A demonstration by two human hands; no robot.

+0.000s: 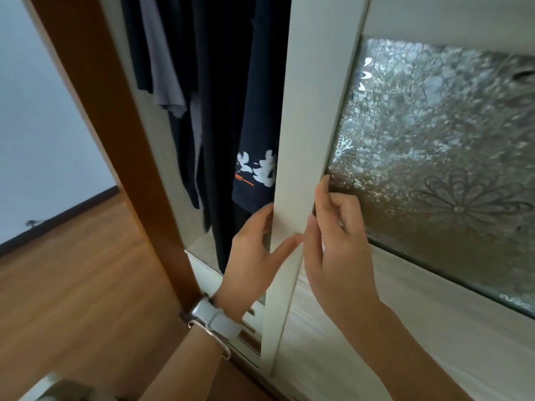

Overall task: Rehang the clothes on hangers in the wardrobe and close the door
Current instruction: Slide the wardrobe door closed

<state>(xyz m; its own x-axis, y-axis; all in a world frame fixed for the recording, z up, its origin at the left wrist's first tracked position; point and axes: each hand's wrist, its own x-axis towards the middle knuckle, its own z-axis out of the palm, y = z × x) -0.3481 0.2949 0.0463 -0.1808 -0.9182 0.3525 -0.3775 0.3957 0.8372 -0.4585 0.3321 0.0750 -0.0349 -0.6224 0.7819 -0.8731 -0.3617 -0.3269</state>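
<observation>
The cream sliding wardrobe door [307, 117] with a frosted patterned glass panel [451, 157] stands partly open. In the gap hang dark clothes [220, 91], one navy garment with white and orange print [254, 172], plus a grey top [163, 68]. My left hand [254, 253], with a white watch on the wrist, wraps its fingers around the door's left edge from the inside. My right hand [333, 235] presses on the door's front stile, fingertips at the rim of the glass.
A brown wooden frame post [107, 117] borders the opening on the left. White drawers [208, 273] sit below the hanging clothes. Wooden floor [81, 279] and a pale wall [37, 125] lie to the left.
</observation>
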